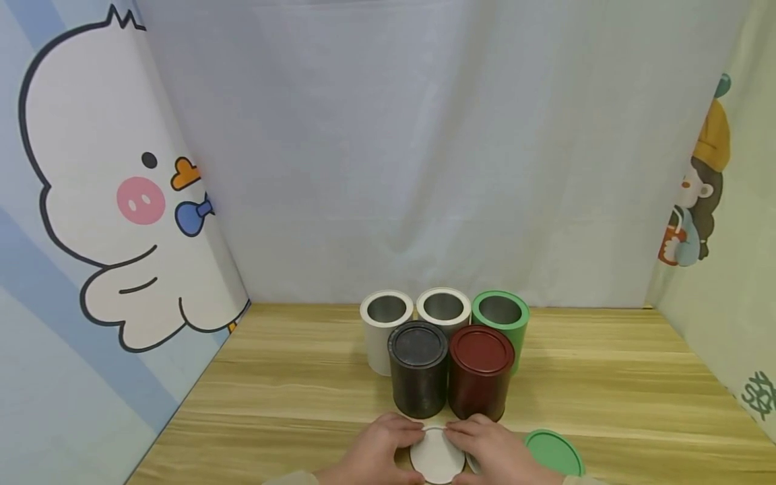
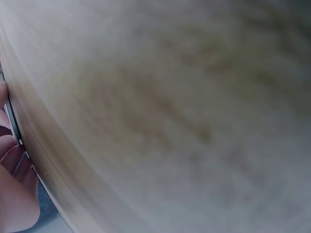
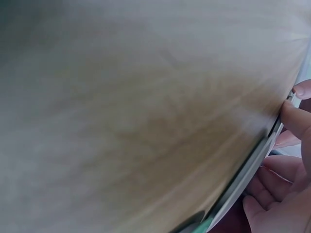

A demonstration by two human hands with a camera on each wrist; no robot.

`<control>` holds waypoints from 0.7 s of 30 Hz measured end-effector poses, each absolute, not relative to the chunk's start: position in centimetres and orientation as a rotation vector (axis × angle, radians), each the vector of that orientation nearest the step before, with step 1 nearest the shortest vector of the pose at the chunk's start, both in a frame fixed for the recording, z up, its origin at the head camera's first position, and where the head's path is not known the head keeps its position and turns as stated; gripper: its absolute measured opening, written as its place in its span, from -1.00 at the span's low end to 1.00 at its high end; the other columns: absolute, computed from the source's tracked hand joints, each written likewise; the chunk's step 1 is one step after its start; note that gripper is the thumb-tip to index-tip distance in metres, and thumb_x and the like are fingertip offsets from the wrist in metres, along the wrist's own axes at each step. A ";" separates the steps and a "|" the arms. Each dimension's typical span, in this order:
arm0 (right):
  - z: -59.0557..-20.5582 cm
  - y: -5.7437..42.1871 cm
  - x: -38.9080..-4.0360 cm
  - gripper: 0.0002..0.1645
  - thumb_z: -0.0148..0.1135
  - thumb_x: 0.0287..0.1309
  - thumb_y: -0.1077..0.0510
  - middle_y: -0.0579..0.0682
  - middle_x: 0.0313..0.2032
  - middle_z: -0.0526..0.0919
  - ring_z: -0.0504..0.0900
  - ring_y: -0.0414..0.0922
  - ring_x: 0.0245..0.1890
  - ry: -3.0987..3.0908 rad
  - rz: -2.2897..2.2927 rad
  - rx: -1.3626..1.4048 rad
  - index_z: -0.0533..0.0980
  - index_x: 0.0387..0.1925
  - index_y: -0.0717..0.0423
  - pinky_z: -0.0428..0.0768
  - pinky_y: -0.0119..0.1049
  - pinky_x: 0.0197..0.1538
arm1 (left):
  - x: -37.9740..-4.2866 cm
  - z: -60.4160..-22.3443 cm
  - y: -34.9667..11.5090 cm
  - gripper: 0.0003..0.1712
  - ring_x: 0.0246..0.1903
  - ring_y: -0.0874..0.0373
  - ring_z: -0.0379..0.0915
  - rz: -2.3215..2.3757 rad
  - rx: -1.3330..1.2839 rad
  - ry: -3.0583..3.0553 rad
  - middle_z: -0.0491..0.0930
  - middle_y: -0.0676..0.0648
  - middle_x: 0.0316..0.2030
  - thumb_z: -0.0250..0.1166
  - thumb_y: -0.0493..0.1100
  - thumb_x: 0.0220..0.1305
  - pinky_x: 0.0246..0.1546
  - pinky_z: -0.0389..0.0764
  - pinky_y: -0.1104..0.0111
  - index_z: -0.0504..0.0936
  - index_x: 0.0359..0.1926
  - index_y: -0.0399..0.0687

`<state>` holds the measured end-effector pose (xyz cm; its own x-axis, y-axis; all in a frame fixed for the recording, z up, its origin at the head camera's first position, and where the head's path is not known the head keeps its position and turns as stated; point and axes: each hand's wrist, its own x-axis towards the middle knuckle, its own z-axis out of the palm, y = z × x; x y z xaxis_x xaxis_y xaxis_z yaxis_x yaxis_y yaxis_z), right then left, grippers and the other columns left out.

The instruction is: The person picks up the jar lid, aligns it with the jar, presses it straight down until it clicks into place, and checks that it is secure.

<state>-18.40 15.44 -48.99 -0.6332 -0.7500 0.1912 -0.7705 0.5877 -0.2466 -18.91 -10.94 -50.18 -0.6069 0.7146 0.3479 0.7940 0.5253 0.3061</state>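
A round white lid (image 1: 438,456) lies between my two hands near the front of the table. My left hand (image 1: 377,453) grips its left edge, thumb at the near side and fingers at the far side. From the right, my right hand (image 1: 498,453) grips the opposite edge in the same way. Part of a second pale lid (image 1: 473,463) shows under the right hand; the rest is hidden. A green lid (image 1: 554,453) lies just right of that hand. Both wrist views are blurred and show only fingers at a thin rim.
Beyond the hands stand a black can (image 1: 418,377) and a dark red can (image 1: 480,377), both lidded. Behind them are a white can (image 1: 378,347), another white can (image 1: 444,323) and a green can (image 1: 517,337), all uncovered. A pale curtain (image 1: 412,148) hangs at the back.
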 end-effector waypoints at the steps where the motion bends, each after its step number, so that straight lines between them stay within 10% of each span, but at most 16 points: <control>1: -49.0 15.4 -18.4 -0.24 0.40 0.11 -0.24 0.04 0.12 0.61 0.52 -0.08 0.06 -2.739 0.479 1.313 0.56 0.19 0.18 0.58 -0.22 0.03 | -18.9 -50.2 -11.0 -0.38 0.05 0.16 0.51 -0.658 -1.292 -2.582 0.65 -0.02 0.04 0.56 0.11 0.00 0.08 0.50 0.41 0.72 0.05 -0.11; 21: -48.6 15.3 -18.2 -0.26 0.45 0.07 -0.23 0.00 0.02 0.64 0.53 -0.10 -0.01 -2.608 0.651 1.305 0.60 0.11 0.21 0.60 -0.25 -0.04 | -19.5 -49.7 -11.7 -0.38 0.03 0.12 0.54 -0.770 -1.339 -2.522 0.66 -0.07 0.01 0.56 0.04 0.00 0.06 0.53 0.38 0.71 0.06 -0.19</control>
